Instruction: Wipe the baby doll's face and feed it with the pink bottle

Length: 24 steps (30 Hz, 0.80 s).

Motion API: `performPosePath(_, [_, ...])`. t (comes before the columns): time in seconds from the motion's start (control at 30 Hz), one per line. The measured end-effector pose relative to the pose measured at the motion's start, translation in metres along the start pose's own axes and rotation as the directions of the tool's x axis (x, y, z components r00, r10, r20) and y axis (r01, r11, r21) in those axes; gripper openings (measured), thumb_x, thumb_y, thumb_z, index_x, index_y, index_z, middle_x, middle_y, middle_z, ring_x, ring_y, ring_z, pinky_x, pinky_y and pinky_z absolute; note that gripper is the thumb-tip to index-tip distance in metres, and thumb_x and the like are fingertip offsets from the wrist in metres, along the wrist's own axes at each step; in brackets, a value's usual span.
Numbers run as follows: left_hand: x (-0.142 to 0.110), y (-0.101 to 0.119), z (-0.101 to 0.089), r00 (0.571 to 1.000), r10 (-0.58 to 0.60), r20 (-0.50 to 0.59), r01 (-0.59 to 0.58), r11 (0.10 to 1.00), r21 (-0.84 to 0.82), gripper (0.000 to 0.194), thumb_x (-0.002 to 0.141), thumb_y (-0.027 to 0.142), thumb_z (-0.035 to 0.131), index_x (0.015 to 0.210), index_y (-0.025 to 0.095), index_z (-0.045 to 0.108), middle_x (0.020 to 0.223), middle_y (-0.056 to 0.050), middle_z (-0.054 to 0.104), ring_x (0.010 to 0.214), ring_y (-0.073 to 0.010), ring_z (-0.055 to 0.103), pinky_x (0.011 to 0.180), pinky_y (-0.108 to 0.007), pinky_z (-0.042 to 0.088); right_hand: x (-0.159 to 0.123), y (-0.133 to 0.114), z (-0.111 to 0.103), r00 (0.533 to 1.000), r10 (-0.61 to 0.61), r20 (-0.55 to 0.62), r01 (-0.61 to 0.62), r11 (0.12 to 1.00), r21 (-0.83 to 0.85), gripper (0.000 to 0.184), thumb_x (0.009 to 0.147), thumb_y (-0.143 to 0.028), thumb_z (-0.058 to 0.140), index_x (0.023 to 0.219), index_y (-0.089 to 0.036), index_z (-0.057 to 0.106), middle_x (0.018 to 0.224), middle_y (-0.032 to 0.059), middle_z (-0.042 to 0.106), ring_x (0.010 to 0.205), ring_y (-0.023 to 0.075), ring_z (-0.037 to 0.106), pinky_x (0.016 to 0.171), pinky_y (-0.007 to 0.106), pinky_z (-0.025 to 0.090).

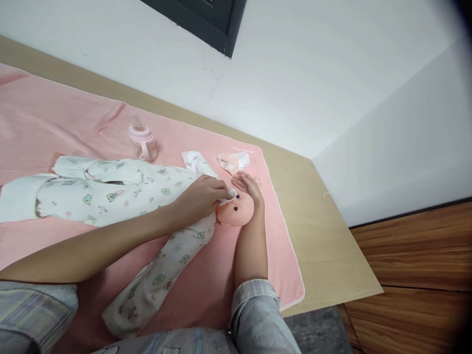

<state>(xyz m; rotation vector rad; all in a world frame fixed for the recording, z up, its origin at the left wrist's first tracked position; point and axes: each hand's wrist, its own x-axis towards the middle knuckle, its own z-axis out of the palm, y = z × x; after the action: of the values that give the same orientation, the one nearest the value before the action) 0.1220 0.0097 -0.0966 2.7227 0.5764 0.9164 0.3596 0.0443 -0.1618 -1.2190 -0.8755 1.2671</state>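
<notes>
A baby doll (241,211) in a white printed romper (158,189) lies on its back on a pink mat, head to the right. My left hand (207,196) reaches across its chest, fingers closed on a small white wipe (227,197) pressed to the lower part of the doll's face. Around the far side of the head curves my right hand (249,186), its fingers stretched out and nothing visible in them. Part of the doll's head hides the inner side of that palm.
A pink-handled baby bottle (143,142) stands on the pink mat (22,113) behind the doll. Near the mat's far right corner lies a crumpled clear and peach packet (233,161). The wooden table (306,221) ends at a white wall (258,93).
</notes>
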Motion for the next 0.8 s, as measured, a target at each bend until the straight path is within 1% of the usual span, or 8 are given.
performPosePath(0.23, [0.0,-0.002,0.002,1.0,0.016,-0.006,-0.016,0.999,0.037,0.037,0.081,-0.001,0.045,0.099,0.019,0.071,0.095,-0.004,0.07,0.087,-0.0202,0.063,0.085,-0.037,0.044,0.002,0.002,-0.001,1.0,-0.002,0.0,0.002,0.999,0.04,0.017,0.087,-0.026,0.06,0.1,-0.017,0.055,0.088,0.0026,0.069,0.092,0.0137,0.065,0.097,0.034,0.053])
performPosePath(0.37, [0.001,-0.005,-0.001,1.0,0.014,-0.005,-0.014,0.999,0.052,0.038,0.084,0.001,0.041,0.099,0.019,0.071,0.096,-0.005,0.069,0.087,-0.0213,0.063,0.083,-0.038,0.044,0.003,0.005,-0.002,1.0,-0.002,0.008,0.001,0.998,0.058,0.017,0.085,-0.027,0.061,0.099,-0.018,0.056,0.089,0.0027,0.069,0.092,0.0141,0.066,0.098,0.034,0.053])
performPosePath(0.47, [0.004,-0.009,-0.011,1.0,-0.025,-0.007,0.026,0.999,0.048,0.039,0.086,0.006,0.039,0.1,0.019,0.073,0.096,-0.006,0.068,0.086,-0.0219,0.064,0.081,-0.037,0.045,0.005,0.006,-0.006,1.0,0.003,0.017,-0.004,0.998,0.057,0.019,0.082,-0.03,0.064,0.097,-0.019,0.058,0.09,0.0032,0.069,0.092,0.0148,0.067,0.098,0.034,0.053])
performPosePath(0.57, [0.008,-0.015,-0.028,0.992,-0.126,-0.007,0.126,0.992,0.009,0.037,0.089,0.015,0.039,0.101,0.021,0.073,0.1,-0.006,0.068,0.087,-0.0209,0.064,0.074,-0.032,0.046,0.007,0.002,-0.01,1.0,0.009,0.029,-0.011,0.999,0.049,0.025,0.078,-0.033,0.069,0.098,-0.021,0.059,0.092,0.0032,0.069,0.091,0.0158,0.068,0.097,0.035,0.053])
performPosePath(0.63, [0.01,-0.019,-0.039,0.981,-0.193,0.019,0.193,0.981,-0.006,0.034,0.09,0.023,0.041,0.104,0.021,0.073,0.105,-0.006,0.069,0.092,-0.0215,0.064,0.075,-0.03,0.047,0.005,-0.007,-0.012,0.999,-0.025,0.029,0.024,0.999,0.038,0.031,0.076,-0.035,0.071,0.102,-0.022,0.06,0.095,0.0029,0.069,0.09,0.0161,0.068,0.095,0.035,0.054])
performPosePath(0.7, [0.012,-0.023,-0.049,0.968,-0.246,0.054,0.246,0.969,0.001,0.032,0.089,0.028,0.045,0.108,0.021,0.071,0.11,-0.005,0.069,0.1,-0.0233,0.064,0.082,-0.031,0.047,-0.002,-0.025,-0.008,0.994,-0.104,0.031,0.104,0.995,-0.001,0.034,0.076,-0.036,0.071,0.106,-0.023,0.06,0.099,0.0029,0.068,0.091,0.0156,0.067,0.095,0.035,0.053])
performPosePath(0.73, [0.013,-0.025,-0.053,0.96,-0.271,0.066,0.271,0.962,0.003,0.032,0.089,0.03,0.048,0.109,0.022,0.07,0.112,-0.005,0.07,0.102,-0.0241,0.064,0.085,-0.032,0.046,-0.008,-0.035,-0.004,0.987,-0.156,0.039,0.157,0.987,-0.037,0.035,0.076,-0.036,0.07,0.107,-0.024,0.061,0.102,0.003,0.068,0.092,0.0153,0.066,0.095,0.034,0.053])
performPosePath(0.8, [0.013,-0.028,-0.058,0.945,-0.318,0.079,0.32,0.948,-0.007,0.032,0.087,0.03,0.051,0.112,0.023,0.069,0.112,-0.003,0.071,0.102,-0.0246,0.065,0.089,-0.032,0.046,-0.025,-0.059,0.01,0.961,-0.261,0.092,0.271,0.954,-0.131,0.033,0.079,-0.038,0.069,0.108,-0.025,0.061,0.108,0.0032,0.067,0.099,0.016,0.065,0.098,0.034,0.051])
